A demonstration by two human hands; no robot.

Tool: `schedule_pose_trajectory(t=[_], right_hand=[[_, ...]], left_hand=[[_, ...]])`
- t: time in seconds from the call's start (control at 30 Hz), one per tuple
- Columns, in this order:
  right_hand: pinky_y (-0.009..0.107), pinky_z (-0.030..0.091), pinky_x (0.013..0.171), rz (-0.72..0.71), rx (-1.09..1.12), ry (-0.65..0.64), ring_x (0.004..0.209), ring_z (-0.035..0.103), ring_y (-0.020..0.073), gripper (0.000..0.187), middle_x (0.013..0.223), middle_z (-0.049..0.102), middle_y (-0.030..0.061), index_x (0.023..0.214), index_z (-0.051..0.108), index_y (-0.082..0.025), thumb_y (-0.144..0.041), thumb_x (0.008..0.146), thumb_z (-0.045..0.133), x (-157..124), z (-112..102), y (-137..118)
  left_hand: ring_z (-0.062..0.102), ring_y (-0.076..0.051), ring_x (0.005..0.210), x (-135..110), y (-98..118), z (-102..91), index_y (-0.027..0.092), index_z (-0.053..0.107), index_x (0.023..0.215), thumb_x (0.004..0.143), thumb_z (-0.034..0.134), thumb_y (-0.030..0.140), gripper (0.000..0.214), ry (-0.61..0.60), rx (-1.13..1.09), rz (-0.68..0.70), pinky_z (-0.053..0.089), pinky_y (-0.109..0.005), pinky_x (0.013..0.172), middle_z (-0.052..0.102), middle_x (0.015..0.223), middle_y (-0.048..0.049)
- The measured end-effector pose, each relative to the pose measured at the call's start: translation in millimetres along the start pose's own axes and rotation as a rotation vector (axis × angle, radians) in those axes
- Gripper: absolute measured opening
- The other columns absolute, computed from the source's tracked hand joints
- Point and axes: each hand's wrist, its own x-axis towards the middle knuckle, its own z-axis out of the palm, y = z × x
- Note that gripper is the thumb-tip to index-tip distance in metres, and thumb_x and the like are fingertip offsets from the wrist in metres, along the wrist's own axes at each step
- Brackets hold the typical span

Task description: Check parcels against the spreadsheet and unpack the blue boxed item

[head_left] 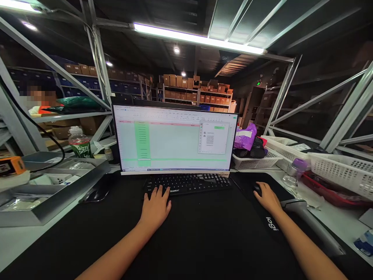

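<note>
My left hand point(156, 204) rests with its fingers spread on the left end of a black keyboard point(186, 183). Over the black mouse point(257, 188) lies my right hand point(267, 197), its fingers curled around it. Behind the keyboard stands a monitor point(171, 142). It displays a spreadsheet with a green column and a small chat window; the text is too small to read. Under both forearms is a black desk mat point(198, 237). A grey handheld barcode scanner point(316, 223) lies just right of my right wrist.
At left are a grey divided tray point(43, 206), a green-labelled bottle point(79, 142) and a dark phone-like object point(97, 190). White baskets point(344, 167), one with a purple bag point(246, 137), stand at right beside a red tray point(329, 190). A person point(43, 101) is behind the left frame.
</note>
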Motion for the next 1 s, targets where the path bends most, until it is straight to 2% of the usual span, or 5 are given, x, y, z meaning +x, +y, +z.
schedule_pose_trajectory(t=[0.2,0.37,0.63,0.83,1.0], right_hand=[[0.043,0.05,0.1,-0.01,0.003,0.015,0.116,0.062,0.0277,0.049,0.134,0.055,0.0139,0.134,0.053,-0.019,-0.038,0.09,0.047,0.1,2.8,2.5],[0.044,0.048,0.103,-0.054,-0.011,0.035,0.118,0.061,0.0288,0.049,0.133,0.057,0.0154,0.133,0.053,-0.017,-0.041,0.091,0.045,0.4,7.2,10.4],[0.044,0.051,0.099,-0.097,0.01,0.073,0.116,0.062,0.0295,0.053,0.128,0.059,0.0172,0.13,0.054,-0.015,-0.046,0.089,0.041,4.3,19.9,24.3],[0.051,0.05,0.099,-0.066,0.051,0.076,0.113,0.062,0.0348,0.06,0.118,0.063,0.0186,0.122,0.06,-0.014,-0.054,0.081,0.042,12.6,31.3,35.5],[0.053,0.05,0.098,-0.07,0.109,0.062,0.11,0.062,0.0374,0.061,0.106,0.065,0.0175,0.112,0.063,-0.016,-0.059,0.072,0.046,23.4,41.2,46.2]], left_hand=[[0.043,-0.037,0.142,-0.6,1.0,-2.6,0.018,0.046,0.15,0.098,0.041,0.029,0.054,-0.025,-0.001,-0.012,0.036,-0.062,0.11,0.045,0.155,-0.0193],[0.042,-0.037,0.143,-2.1,1.4,-2.4,0.018,0.045,0.15,0.097,0.042,0.03,0.054,-0.03,-0.02,-0.017,0.034,-0.063,0.112,0.045,0.155,-0.0192],[0.042,-0.037,0.142,-3.9,0.6,1.2,0.019,0.047,0.149,0.096,0.044,0.029,0.055,0.013,-0.077,-0.021,0.034,-0.063,0.112,0.045,0.155,-0.0191],[0.041,-0.037,0.143,-5.8,2.6,-1.4,0.02,0.047,0.149,0.095,0.047,0.033,0.056,-0.005,-0.111,-0.04,0.033,-0.063,0.113,0.045,0.155,-0.0185],[0.039,-0.038,0.144,-7.4,3.2,-4.9,0.018,0.045,0.15,0.095,0.046,0.036,0.057,-0.029,-0.139,-0.043,0.032,-0.065,0.114,0.043,0.156,-0.02]])
